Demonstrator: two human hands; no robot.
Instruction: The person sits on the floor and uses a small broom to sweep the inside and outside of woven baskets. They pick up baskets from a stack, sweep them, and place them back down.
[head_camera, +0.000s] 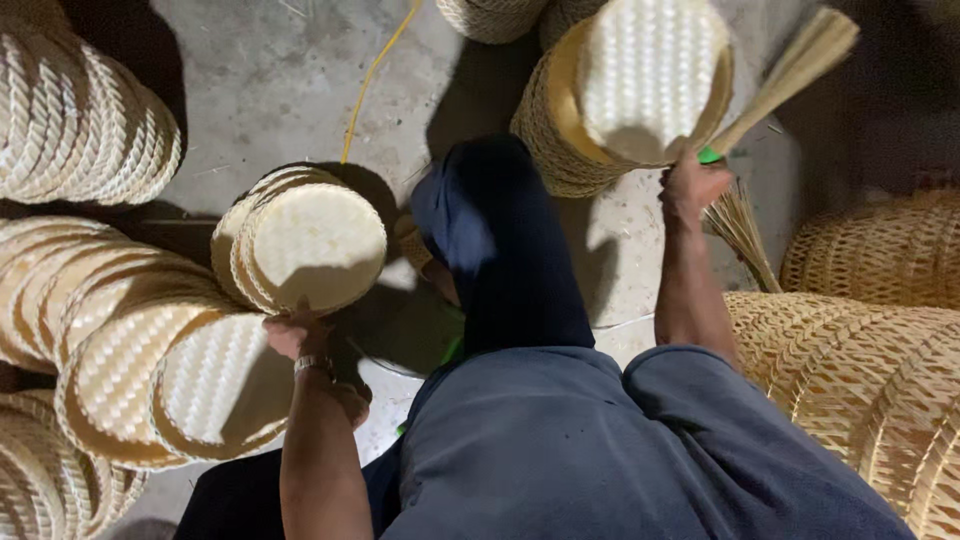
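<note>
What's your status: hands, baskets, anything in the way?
Left hand gripping small basket stack. Right hand holding bamboo strip bundle. Basket stacks crowd both sides.

basket stacks (110, 370) crowd sides, bare floor (270, 90) ahead

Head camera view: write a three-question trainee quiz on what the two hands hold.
1. True or false: the left hand grips the rim of a stack of round woven trays.
2. What does the right hand hold? A) a bundle of bamboo strips B) a hammer C) a yellow cord
3. Fill in: the trays and baskets stand on a grey ____ floor.

Key: 1 true; 2 A; 3 concrete.
</note>
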